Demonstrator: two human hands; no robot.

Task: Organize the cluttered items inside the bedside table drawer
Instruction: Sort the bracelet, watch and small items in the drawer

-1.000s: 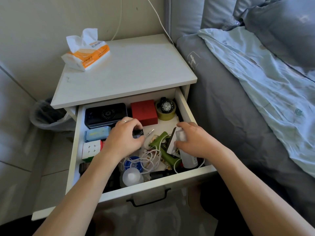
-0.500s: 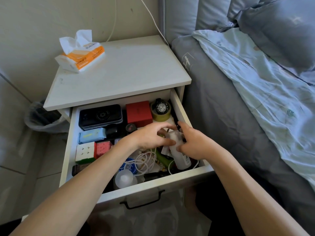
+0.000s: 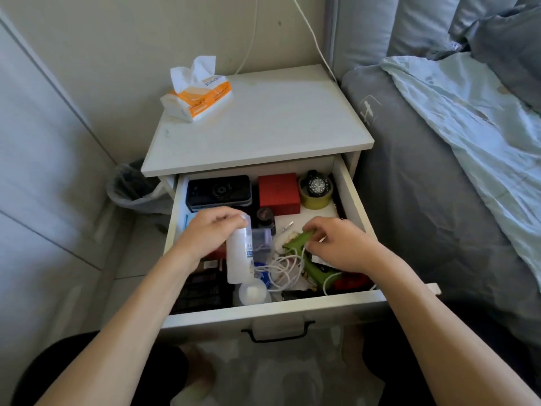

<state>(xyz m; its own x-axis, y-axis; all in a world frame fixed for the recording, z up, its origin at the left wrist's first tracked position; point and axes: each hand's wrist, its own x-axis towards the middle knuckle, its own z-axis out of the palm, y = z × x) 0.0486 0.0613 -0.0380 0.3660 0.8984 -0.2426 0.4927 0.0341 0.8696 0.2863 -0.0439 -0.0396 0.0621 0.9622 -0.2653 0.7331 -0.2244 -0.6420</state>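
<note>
The white bedside drawer (image 3: pixel 272 313) stands pulled out, full of small items. My left hand (image 3: pixel 209 234) grips the top of a white plastic bottle (image 3: pixel 239 260) over the drawer's left half. My right hand (image 3: pixel 341 243) pinches a green tool (image 3: pixel 298 241) near the middle right. A tangle of white cable (image 3: pixel 282 269) lies under that tool. At the back sit a black case (image 3: pixel 219 191), a red box (image 3: pixel 279 193) and a watch on a yellow tape roll (image 3: pixel 316 190). A small dark jar (image 3: pixel 265 217) stands between my hands.
The bedside table top (image 3: pixel 272 124) holds an orange and white tissue pack (image 3: pixel 197 96). A grey bed (image 3: pixel 424 200) presses against the drawer's right side. A bin with a bag (image 3: pixel 131 189) stands at the left, by the wall. A round white lid (image 3: pixel 253 293) lies at the drawer front.
My left hand has taken the white bottle from the right side and carried it to the drawer's left half. My right hand let the bottle go and now pinches the green tool.
</note>
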